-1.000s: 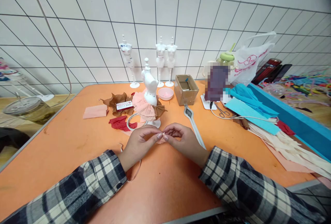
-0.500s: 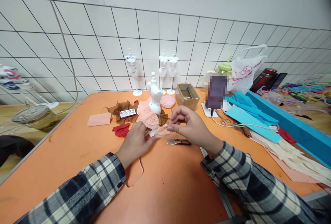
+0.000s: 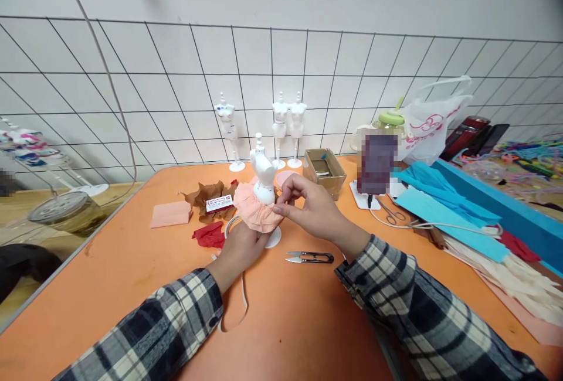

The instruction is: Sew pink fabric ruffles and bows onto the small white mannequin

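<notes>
My work looks partway: the peach skirt (image 3: 251, 210) circles the front of the white form (image 3: 265, 176) on the counter (image 3: 281, 316), its right edge seemingly unsecured. My right hand (image 3: 311, 208) pinches that edge between its fingers; my left hand (image 3: 241, 250) reaches beneath, grip hidden. The box (image 3: 334, 186) holds a blue scrap (image 3: 324, 156); the bowl's (image 3: 283, 178) contents, I can't tell.

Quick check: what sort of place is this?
Probably a small craft workshop or classroom: a little white mannequin wears a pink ruffled skirt, with thread snips and blue sheets on the same table.
</notes>
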{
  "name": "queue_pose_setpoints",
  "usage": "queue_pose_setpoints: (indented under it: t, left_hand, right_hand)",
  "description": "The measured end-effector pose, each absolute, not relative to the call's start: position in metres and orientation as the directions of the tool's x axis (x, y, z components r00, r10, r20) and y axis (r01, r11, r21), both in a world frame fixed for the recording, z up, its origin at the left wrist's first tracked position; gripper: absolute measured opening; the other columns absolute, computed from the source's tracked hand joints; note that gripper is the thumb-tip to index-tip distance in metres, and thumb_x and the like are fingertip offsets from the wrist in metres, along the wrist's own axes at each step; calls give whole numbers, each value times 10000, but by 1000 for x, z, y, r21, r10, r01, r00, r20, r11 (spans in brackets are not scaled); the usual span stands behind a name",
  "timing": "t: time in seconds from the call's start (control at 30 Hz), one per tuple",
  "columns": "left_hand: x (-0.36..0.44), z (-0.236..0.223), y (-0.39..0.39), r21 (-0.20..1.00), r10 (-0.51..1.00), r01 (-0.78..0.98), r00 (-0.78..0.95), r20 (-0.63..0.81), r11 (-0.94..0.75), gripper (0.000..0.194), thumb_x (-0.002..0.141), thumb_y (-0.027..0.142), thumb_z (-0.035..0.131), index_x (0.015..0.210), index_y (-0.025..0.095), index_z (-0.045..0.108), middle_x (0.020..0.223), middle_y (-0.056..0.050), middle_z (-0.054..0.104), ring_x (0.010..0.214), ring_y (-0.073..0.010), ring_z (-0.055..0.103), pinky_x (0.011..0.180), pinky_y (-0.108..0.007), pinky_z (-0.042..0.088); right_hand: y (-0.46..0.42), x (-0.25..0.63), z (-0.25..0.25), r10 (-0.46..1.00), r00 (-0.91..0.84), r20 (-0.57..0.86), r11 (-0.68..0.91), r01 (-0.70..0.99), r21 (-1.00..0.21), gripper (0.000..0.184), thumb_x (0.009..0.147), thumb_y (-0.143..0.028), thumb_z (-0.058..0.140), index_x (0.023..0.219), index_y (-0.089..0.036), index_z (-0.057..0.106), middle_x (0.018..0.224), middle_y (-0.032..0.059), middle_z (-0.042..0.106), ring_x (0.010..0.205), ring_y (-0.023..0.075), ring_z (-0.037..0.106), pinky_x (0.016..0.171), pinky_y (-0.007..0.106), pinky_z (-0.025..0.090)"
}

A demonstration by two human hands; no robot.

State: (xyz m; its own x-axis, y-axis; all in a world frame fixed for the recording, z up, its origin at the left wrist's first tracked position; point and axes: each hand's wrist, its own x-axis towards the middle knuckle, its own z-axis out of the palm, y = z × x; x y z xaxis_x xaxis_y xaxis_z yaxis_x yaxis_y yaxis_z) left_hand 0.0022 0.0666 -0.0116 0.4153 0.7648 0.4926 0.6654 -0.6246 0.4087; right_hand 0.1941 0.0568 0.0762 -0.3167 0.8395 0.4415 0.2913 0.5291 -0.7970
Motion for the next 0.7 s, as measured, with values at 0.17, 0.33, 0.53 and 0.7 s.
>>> queue_pose_setpoints:
  t: [0.17, 0.33, 0.53, 0.7]
  left_hand:
    - [-1, -18, 69, 407, 775, 671, 445, 449, -620, 353, 908, 210, 441, 1244, 204, 548, 1289, -104, 591, 1227, -270, 512, 1017, -449, 422]
    - [-3, -21, 69, 413, 784, 676, 444, 433, -610, 350, 896, 194, 439, 1227, 193, 554, 1209, -116, 631, 1141, -274, 570, 960, -439, 461]
    - [-1, -19, 70, 456, 777, 632, 463, 426, -627, 372, 893, 184, 446, 1253, 204, 533, 1258, -104, 610, 1165, -264, 554, 987, -429, 443]
    - [2, -14, 68, 483, 755, 580, 490, 437, -656, 352, 917, 230, 441, 1254, 228, 542, 1270, -78, 606, 1191, -232, 541, 1034, -379, 418]
  right_hand:
    - [56, 194, 76, 840, -307, 448, 535, 331, -777, 206, 783, -283, 668, 748, -207, 479, 759, -22, 626, 658, 113, 546, 648, 269, 451]
    - [54, 194, 78, 832, -328, 447, 545, 337, -768, 203, 781, -280, 674, 752, -206, 487, 759, -24, 624, 658, 112, 548, 646, 266, 449]
    - [51, 194, 80, 850, -327, 413, 515, 350, -782, 207, 770, -265, 679, 755, -204, 482, 745, -29, 624, 654, 111, 559, 653, 265, 447]
    - [52, 196, 82, 884, -362, 296, 433, 393, -811, 260, 759, -266, 693, 962, -219, 539, 721, -40, 655, 688, 133, 612, 683, 283, 442]
